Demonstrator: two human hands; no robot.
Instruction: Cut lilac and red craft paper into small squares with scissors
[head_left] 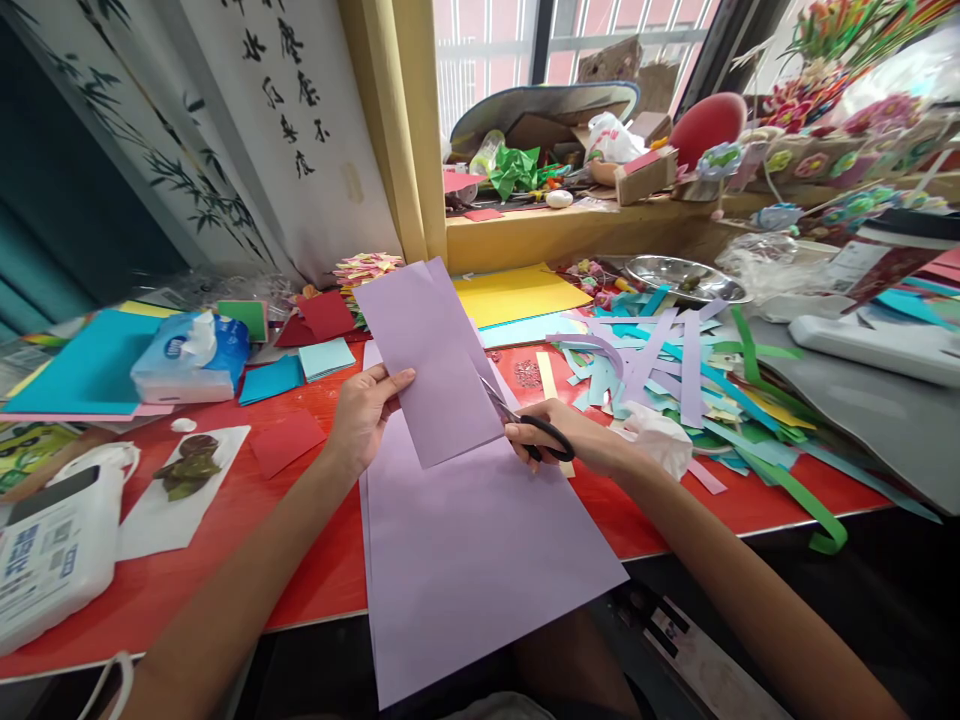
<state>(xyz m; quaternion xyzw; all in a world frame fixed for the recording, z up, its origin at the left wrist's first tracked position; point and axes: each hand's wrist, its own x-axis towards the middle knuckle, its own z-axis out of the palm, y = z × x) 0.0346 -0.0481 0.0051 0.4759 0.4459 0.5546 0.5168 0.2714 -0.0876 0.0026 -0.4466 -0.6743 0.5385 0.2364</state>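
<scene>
One right hand (562, 415) holds one pair of scissors (556, 432); one left hand (366, 415), paper (442, 370).

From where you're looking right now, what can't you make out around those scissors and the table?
All in the head view:
- Left hand: some fingers, hidden behind the held purple sheet.
- Scissors: one blade, seemingly hidden by that sheet.
- White device: its left end, cut off by the left edge.
- Cup: its far side, cut off by the right edge.
- Metal bowl: contents too small to identify.
</scene>
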